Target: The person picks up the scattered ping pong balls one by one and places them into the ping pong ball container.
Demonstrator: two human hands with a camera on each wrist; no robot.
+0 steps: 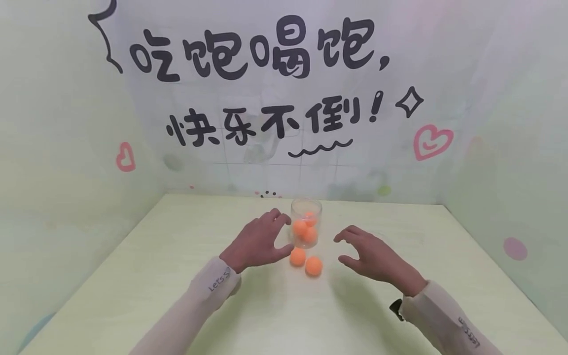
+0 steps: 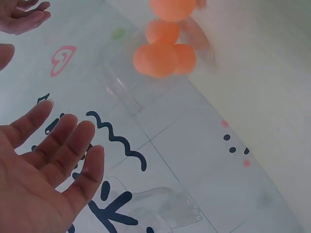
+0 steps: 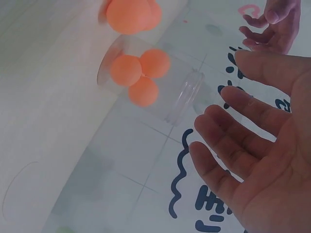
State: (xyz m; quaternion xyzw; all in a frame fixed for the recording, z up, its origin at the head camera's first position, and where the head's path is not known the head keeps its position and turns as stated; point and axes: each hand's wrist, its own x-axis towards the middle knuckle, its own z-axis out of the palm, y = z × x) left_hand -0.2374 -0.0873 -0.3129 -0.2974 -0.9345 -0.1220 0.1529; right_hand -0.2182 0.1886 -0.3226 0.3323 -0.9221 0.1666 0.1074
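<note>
A clear plastic jar stands upright toward the back of the table, with 3 orange balls inside. In front of it, two more orange balls, a left one and a right one, lie on the tabletop. My left hand hovers to the left of the jar, fingers spread and gently bent, nothing in its grasp. Opposite it, my right hand is held in the air to the right of jar and balls, apart from both. Its fingers are loosely extended and hold nothing.
The pale yellow-green tabletop meets a back wall with dark lettering and doodles. Side walls close in the table on the left and right. A dark band shows at the right sleeve's cuff.
</note>
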